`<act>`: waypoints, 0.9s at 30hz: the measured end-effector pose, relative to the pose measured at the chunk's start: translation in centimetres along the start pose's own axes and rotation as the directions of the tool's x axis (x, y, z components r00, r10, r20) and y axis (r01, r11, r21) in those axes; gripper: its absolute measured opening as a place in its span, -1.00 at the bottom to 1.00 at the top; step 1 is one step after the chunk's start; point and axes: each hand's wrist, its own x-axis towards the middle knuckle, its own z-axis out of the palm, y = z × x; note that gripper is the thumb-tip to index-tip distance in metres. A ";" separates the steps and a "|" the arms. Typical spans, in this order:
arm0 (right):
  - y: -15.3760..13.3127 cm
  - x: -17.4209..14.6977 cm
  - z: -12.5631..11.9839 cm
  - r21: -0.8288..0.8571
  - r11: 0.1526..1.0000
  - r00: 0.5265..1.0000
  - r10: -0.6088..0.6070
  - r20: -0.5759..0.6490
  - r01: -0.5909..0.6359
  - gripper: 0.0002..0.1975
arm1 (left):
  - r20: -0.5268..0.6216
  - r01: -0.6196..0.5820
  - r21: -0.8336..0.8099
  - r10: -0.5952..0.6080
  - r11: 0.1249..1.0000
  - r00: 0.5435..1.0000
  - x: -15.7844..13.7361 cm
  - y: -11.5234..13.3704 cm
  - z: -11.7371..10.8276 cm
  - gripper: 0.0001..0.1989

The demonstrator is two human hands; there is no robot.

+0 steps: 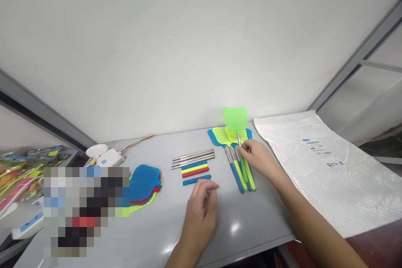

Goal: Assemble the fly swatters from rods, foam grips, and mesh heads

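My right hand (259,159) pinches the metal shaft of a green fly swatter (235,118). This swatter lies over a fan of several finished-looking blue and yellow fly swatters (221,136), heads toward the wall. Near the table's middle, my left hand (201,207) is loosely curled, with a gap between thumb and fingers and nothing visible in it. Just beyond its fingers lies a blue handle tube (196,180). Behind that are a red handle tube (195,172), a yellow one (194,168) and another blue one, beside several metal rods (193,158).
Loose swatter heads (144,182) are stacked at left, blue on top, next to a pixelated area. A white box with wires (110,158) sits behind them. A white plastic package (326,167) covers the right side. Bagged colourful items (21,180) lie far left.
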 end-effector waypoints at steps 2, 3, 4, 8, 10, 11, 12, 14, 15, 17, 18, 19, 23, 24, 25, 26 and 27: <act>-0.1 0.2 0.7 -0.070 0.998 1.000 0.002 -0.023 -0.003 -0.72 | -0.057 -0.052 0.065 0.056 0.996 0.997 -0.4 -0.8 -1.7 -0.84; -0.2 0.2 1.0 -0.104 0.995 1.000 -0.003 -0.030 0.000 -0.73 | -0.088 -0.062 0.095 0.070 0.994 0.994 -0.6 -1.2 -2.6 -0.85; -0.2 0.1 1.2 -0.137 0.991 0.999 -0.013 -0.030 0.008 -0.73 | -0.118 -0.063 0.123 0.077 0.990 0.990 -0.7 -1.6 -3.4 -0.85; -0.3 0.1 1.1 -0.247 0.966 0.997 -0.076 0.012 0.077 -0.74 | -0.216 -0.042 0.203 0.087 0.978 0.972 -1.2 -2.4 -5.7 -0.87; -0.2 0.2 1.0 -0.286 0.951 0.993 -0.106 0.041 0.114 -0.74 | -0.264 -0.024 0.211 0.081 0.977 0.961 -1.3 -2.5 -6.1 -0.87; -0.2 0.2 1.1 -0.302 0.944 0.991 -0.118 0.056 0.130 -0.74 | -0.287 -0.015 0.208 0.076 0.978 0.955 -1.3 -2.4 -6.1 -0.87; -0.2 0.2 1.1 -0.315 0.938 0.989 -0.128 0.072 0.144 -0.74 | -0.304 -0.009 0.204 0.072 0.979 0.950 -1.4 -2.3 -6.1 -0.87; 0.0 0.2 1.3 -0.337 0.927 0.985 -0.140 0.103 0.167 -0.73 | -0.320 -0.005 0.197 0.069 0.980 0.945 -1.4 -2.1 -6.0 -0.87; 0.1 0.2 1.5 -0.346 0.922 0.983 -0.145 0.117 0.177 -0.74 | -0.321 -0.005 0.195 0.069 0.981 0.945 -1.4 -2.0 -5.9 -0.87; 0.2 0.1 1.7 -0.358 0.913 0.978 -0.155 0.141 0.196 -0.74 | -0.314 -0.004 0.196 0.066 0.981 0.947 -1.3 -1.9 -5.8 -0.87; 0.3 0.1 1.8 -0.363 0.909 0.976 -0.161 0.149 0.205 -0.74 | -0.311 -0.002 0.197 0.065 0.980 0.948 -1.3 -1.9 -5.8 -0.87; 0.4 0.1 1.9 -0.367 0.905 0.974 -0.168 0.154 0.214 -0.74 | -0.309 -0.001 0.201 0.064 0.980 0.949 -1.3 -1.9 -5.8 -0.87; 0.6 0.0 2.3 -0.378 0.895 0.969 -0.192 0.155 0.238 -0.75 | -0.296 -0.003 0.215 0.068 0.977 0.953 -1.3 -2.0 -5.9 -0.87; 0.7 -0.1 2.3 -0.380 0.893 0.968 -0.197 0.153 0.242 -0.75 | -0.296 0.000 0.214 0.065 0.977 0.953 -1.4 -2.0 -5.9 -0.87; 0.7 -0.2 2.4 -0.382 0.891 0.968 -0.202 0.149 0.245 -0.74 | -0.294 0.004 0.212 0.060 0.977 0.954 -1.4 -1.9 -5.9 -0.86; 0.7 -0.2 2.4 -0.385 0.890 0.968 -0.205 0.143 0.245 -0.73 | -0.292 0.008 0.209 0.054 0.978 0.955 -1.5 -1.9 -5.9 -0.86; 0.7 -0.3 2.4 -0.387 0.889 0.969 -0.207 0.136 0.244 -0.72 | -0.287 0.012 0.206 0.049 0.978 0.957 -1.5 -1.9 -5.9 -0.86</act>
